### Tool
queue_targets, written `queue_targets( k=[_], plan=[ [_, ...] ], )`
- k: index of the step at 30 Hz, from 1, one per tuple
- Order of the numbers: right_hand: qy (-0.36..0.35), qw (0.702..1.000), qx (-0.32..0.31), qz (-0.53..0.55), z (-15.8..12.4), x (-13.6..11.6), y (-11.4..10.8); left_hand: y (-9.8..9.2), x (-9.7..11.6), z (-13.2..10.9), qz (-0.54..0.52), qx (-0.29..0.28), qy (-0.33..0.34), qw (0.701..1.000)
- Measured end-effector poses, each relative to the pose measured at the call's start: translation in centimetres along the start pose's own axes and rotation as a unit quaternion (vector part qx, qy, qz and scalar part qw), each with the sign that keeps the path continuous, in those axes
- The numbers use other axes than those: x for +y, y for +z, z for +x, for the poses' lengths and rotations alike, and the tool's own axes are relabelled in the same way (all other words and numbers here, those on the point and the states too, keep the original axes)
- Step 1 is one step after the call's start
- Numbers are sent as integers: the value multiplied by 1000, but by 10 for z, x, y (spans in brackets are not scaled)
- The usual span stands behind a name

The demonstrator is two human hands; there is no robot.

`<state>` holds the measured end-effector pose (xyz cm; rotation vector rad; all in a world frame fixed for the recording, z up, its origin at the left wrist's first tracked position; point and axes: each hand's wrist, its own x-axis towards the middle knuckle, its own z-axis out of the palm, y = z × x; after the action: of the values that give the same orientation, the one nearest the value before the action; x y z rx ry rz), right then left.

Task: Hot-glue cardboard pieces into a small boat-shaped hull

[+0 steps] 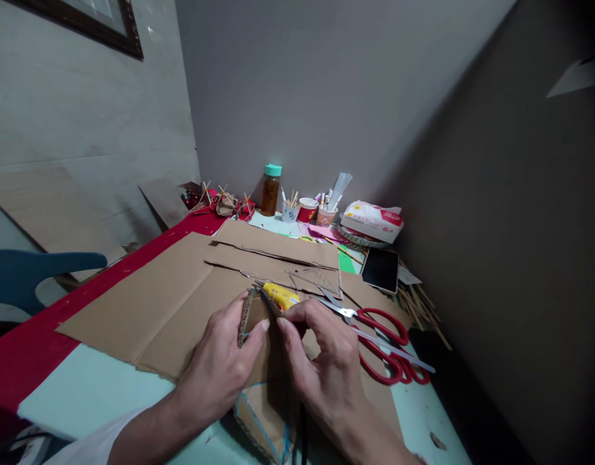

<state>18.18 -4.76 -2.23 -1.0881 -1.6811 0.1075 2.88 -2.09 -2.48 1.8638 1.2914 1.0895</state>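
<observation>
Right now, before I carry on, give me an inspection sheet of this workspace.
Surface: pale green table with a red strip along its left edge, mostly covered by flat cardboard sheets.
Job's things: small cardboard piece pinched upright; yellow glue gun at its top edge.
Clutter: red scissors, clear ruler, dark tablet, amber bottle, cups of pens, tissue pack, sticks.
Grippers: left hand holds the cardboard piece; right hand grips the glue gun.
Cables: black cord runs down from the right hand.
Surroundings: grey walls, picture frame, blue chair.
</observation>
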Motion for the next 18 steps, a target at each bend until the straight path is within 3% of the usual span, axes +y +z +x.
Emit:
queue_targets(
  k=[18],
  plan=[
    [6, 1000, -17, -13, 2, -3, -6, 1, 4, 1, -73, -24, -37, 996]
  ],
)
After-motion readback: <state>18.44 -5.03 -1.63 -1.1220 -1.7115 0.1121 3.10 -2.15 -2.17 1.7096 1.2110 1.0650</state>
